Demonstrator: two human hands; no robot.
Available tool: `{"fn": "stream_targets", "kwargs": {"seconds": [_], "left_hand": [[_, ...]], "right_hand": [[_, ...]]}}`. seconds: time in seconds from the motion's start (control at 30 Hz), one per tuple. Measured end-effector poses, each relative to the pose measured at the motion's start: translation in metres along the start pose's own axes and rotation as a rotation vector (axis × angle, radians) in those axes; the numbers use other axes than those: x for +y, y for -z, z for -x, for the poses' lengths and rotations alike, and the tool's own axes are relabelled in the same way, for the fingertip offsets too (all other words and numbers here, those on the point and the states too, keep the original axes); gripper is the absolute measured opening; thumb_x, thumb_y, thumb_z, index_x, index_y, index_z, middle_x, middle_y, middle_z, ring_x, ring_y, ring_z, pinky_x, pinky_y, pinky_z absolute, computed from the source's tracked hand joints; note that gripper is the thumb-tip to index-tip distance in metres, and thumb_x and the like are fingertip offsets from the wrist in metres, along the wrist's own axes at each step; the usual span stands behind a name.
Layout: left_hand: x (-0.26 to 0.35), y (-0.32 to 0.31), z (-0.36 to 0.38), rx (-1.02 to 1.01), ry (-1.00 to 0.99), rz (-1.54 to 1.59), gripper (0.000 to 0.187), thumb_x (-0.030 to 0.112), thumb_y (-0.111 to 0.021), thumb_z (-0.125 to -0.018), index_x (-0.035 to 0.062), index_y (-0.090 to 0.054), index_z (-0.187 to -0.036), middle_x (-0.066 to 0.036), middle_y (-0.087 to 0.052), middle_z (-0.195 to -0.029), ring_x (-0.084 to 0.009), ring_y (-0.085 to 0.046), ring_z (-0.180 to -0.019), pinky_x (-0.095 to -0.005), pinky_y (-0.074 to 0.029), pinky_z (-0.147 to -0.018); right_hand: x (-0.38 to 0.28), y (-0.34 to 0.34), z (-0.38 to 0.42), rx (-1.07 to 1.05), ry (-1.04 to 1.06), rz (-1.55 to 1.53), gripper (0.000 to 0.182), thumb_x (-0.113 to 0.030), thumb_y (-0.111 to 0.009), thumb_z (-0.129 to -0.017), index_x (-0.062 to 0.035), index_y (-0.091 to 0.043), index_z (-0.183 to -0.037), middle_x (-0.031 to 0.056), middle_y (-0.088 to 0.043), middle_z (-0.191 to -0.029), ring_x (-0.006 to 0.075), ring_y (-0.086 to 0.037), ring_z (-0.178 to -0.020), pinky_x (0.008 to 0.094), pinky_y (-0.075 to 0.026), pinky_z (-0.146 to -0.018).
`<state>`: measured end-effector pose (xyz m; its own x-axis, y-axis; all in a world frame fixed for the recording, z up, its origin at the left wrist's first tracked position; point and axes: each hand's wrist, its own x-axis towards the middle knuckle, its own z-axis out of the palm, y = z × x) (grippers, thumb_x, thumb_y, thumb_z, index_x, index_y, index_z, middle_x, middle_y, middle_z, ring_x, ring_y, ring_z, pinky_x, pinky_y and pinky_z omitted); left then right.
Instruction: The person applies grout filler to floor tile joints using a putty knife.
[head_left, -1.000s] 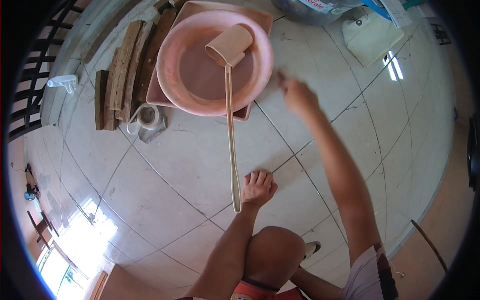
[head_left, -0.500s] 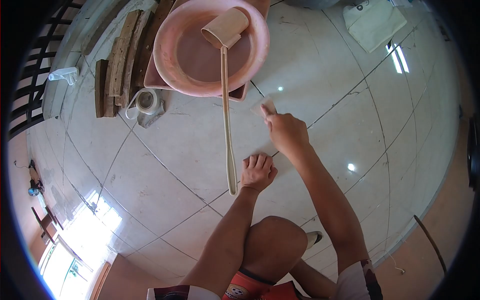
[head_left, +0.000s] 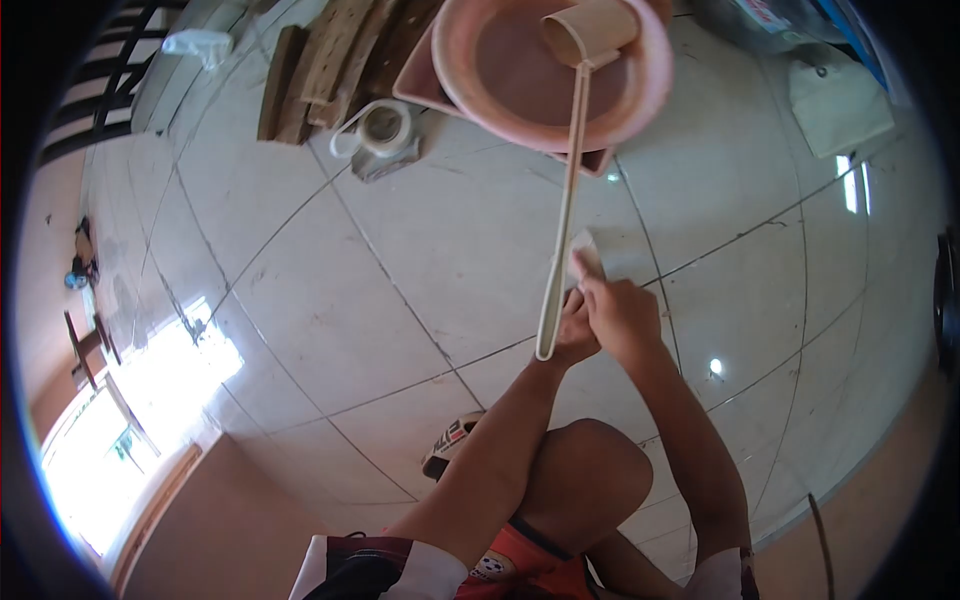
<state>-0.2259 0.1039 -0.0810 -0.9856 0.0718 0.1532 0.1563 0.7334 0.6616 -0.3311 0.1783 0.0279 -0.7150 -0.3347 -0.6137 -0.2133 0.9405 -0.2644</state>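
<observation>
My right hand [head_left: 625, 318] is closed on a small pale flat scraper [head_left: 584, 243], its index finger stretched along the blade, down at the tiled floor [head_left: 450, 240]. Just left of it, my left hand [head_left: 573, 338] leans on the tiles with fingers loosely apart, partly hidden behind a handle and my right hand. That long handle belongs to a beige water dipper [head_left: 597, 32], which rests across a pink basin [head_left: 655, 95] of cloudy water. In this view the handle's end overlaps my left hand.
Wooden planks [head_left: 335, 60] lie left of the basin, with a roll of tape [head_left: 385, 128] near their ends. A pale cloth bag [head_left: 838, 105] is at the upper right. A white plastic piece [head_left: 198, 46] sits at the upper left, beside dark railings.
My right hand has drawn the scraper back toward me, close against my left hand. The camera view has shifted, so the basin and dipper appear farther right and higher.
</observation>
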Motion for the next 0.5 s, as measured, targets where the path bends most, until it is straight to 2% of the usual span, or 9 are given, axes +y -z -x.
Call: {"fn": "stream_targets", "kwargs": {"seconds": [0.07, 0.13, 0.23, 0.33, 0.37, 0.4, 0.43, 0.47, 0.5], "left_hand": [[-0.01, -0.022, 0.027, -0.225, 0.34, 0.252, 0.062, 0.023, -0.076, -0.082, 0.0126, -0.055, -0.139, -0.011, -0.061, -0.131, -0.0241, -0.057, -0.114, -0.047, -0.045, -0.095], [-0.017, -0.05, 0.041, -0.189, 0.299, 0.352, 0.046, 0.029, -0.07, -0.09, 0.014, -0.054, -0.13, -0.008, -0.06, -0.119, -0.0204, -0.055, -0.107, -0.0434, -0.047, -0.087], [-0.019, -0.06, 0.027, -0.106, 0.791, 1.618, 0.012, 0.025, -0.066, -0.089, 0.0166, -0.058, -0.092, 0.0, -0.048, -0.084, -0.0186, -0.05, -0.081, -0.037, -0.044, -0.071], [-0.017, -0.061, 0.03, -0.14, 0.672, 1.333, 0.025, 0.036, -0.055, -0.097, 0.0146, -0.047, -0.086, 0.001, -0.041, -0.085, -0.0141, -0.045, -0.083, -0.0349, -0.04, -0.073], [-0.014, -0.051, 0.025, -0.14, 0.68, 1.337, 0.025, 0.036, -0.055, -0.097, 0.0146, -0.047, -0.086, 0.001, -0.041, -0.085, -0.0141, -0.045, -0.083, -0.0349, -0.04, -0.073], [-0.012, -0.039, 0.019, -0.112, 0.539, 1.067, 0.021, 0.031, -0.058, -0.093, 0.0138, -0.05, -0.086, 0.0, -0.043, -0.086, -0.0154, -0.047, -0.083, -0.0356, -0.041, -0.073], [-0.007, -0.019, 0.008, -0.086, 0.397, 0.801, 0.017, 0.027, -0.062, -0.088, 0.013, -0.052, -0.086, 0.0, -0.046, -0.087, -0.0167, -0.05, -0.084, -0.0362, -0.042, -0.072], [-0.002, 0.001, -0.005, -0.06, 0.25, 0.536, 0.014, 0.022, -0.065, -0.084, 0.0123, -0.055, -0.086, -0.001, -0.049, -0.088, -0.018, -0.052, -0.084, -0.0368, -0.044, -0.072], [0.003, 0.017, -0.015, -0.029, 0.103, 0.271, 0.014, 0.018, -0.068, -0.079, 0.0115, -0.057, -0.086, -0.002, -0.052, -0.089, -0.0193, -0.054, -0.085, -0.0375, -0.045, -0.072]], "right_hand": [[-0.017, -0.019, 0.002, 0.011, 0.106, 0.021, 0.044, -0.031, -0.054, -0.101, -0.027, -0.053, -0.145, 0.0173, -0.07, -0.078, 0.0363, -0.072, -0.073, 0.049, -0.057, -0.066], [-0.039, -0.033, -0.005, 0.035, 0.205, 0.04, 0.044, -0.03, -0.054, -0.1, -0.026, -0.054, -0.144, 0.0166, -0.07, -0.076, 0.035, -0.072, -0.073, 0.0482, -0.057, -0.065], [-0.079, -0.032, -0.029, -0.01, 0.238, 0.022, 0.039, -0.03, -0.057, -0.099, -0.0175, -0.062, -0.135, 0.015, -0.069, -0.072, 0.0319, -0.072, -0.069, 0.045, -0.057, -0.06], [-0.09, -0.025, -0.026, -0.119, 0.308, 0.078, 0.046, -0.017, -0.053, -0.101, -0.0178, -0.052, -0.147, 0.0205, -0.069, -0.074, 0.036, -0.072, -0.072, 0.0488, -0.059, -0.066], [-0.08, -0.034, -0.023, 0.056, 0.393, 0.095, 0.024, -0.022, -0.052, -0.102, -0.0106, -0.063, -0.121, 0.0161, -0.068, -0.068, 0.0322, -0.07, -0.064, 0.0439, -0.056, -0.057], [-0.074, -0.042, -0.023, 0.236, 0.475, 0.114, 0.033, -0.027, -0.052, -0.104, -0.0035, -0.074, -0.094, 0.0117, -0.066, -0.062, 0.0283, -0.069, -0.056, 0.0389, -0.053, -0.048], [-0.077, -0.05, -0.025, 0.232, 0.469, 0.118, 0.033, -0.027, -0.052, -0.104, -0.0035, -0.074, -0.094, 0.0117, -0.066, -0.062, 0.0283, -0.069, -0.056, 0.0389, -0.053, -0.048], [-0.084, -0.059, -0.031, 0.065, 0.308, 0.059, 0.024, -0.02, -0.052, -0.102, -0.0086, -0.067, -0.116, 0.0149, -0.068, -0.067, 0.0289, -0.071, -0.061, 0.0404, -0.056, -0.054], [-0.09, -0.062, -0.033, -0.097, 0.146, 0.0, 0.04, -0.014, -0.052, -0.1, -0.0137, -0.06, -0.139, 0.018, -0.069, -0.073, 0.0295, -0.073, -0.067, 0.0418, -0.059, -0.059]]}}
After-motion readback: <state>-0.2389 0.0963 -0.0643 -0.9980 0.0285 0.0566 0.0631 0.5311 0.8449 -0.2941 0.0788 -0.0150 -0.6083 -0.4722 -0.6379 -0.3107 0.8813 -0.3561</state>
